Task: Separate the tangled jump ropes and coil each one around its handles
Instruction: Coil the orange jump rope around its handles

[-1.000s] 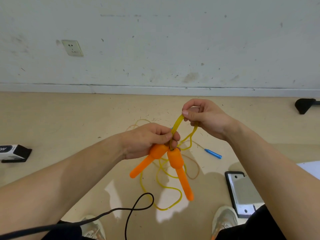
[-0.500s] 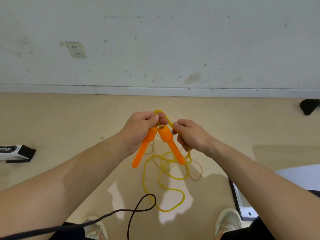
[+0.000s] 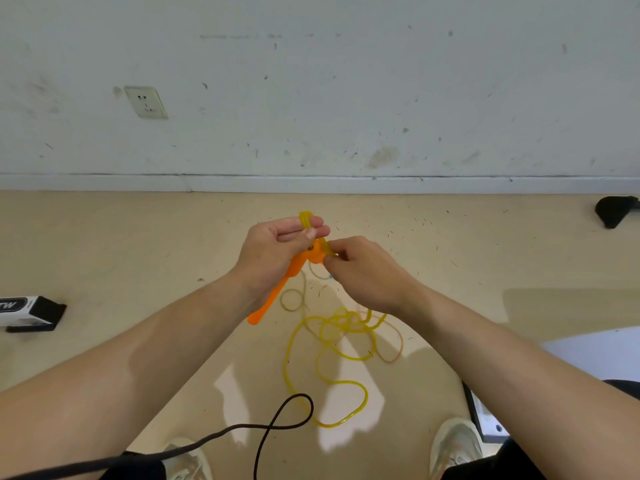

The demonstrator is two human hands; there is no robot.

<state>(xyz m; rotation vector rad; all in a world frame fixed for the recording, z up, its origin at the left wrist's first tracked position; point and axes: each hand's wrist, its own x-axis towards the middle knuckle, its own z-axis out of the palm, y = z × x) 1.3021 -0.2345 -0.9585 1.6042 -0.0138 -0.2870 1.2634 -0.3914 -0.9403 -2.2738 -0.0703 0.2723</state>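
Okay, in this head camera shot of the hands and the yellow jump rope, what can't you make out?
Second orange handle: head view, only its top shows; the right hand covers the rest.
Turns of yellow rope wound on the handles: head view, hidden under the left hand gripping the first orange handle.
Black object: head view, cut off by the right edge.
Box: head view, cut by the left edge; label unreadable.

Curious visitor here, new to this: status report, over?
Left hand grips orange plastic handles. Right hand pinches thin yellow rope at their tops. Rope mostly uncoiled on floor. Black cable loops nearby.
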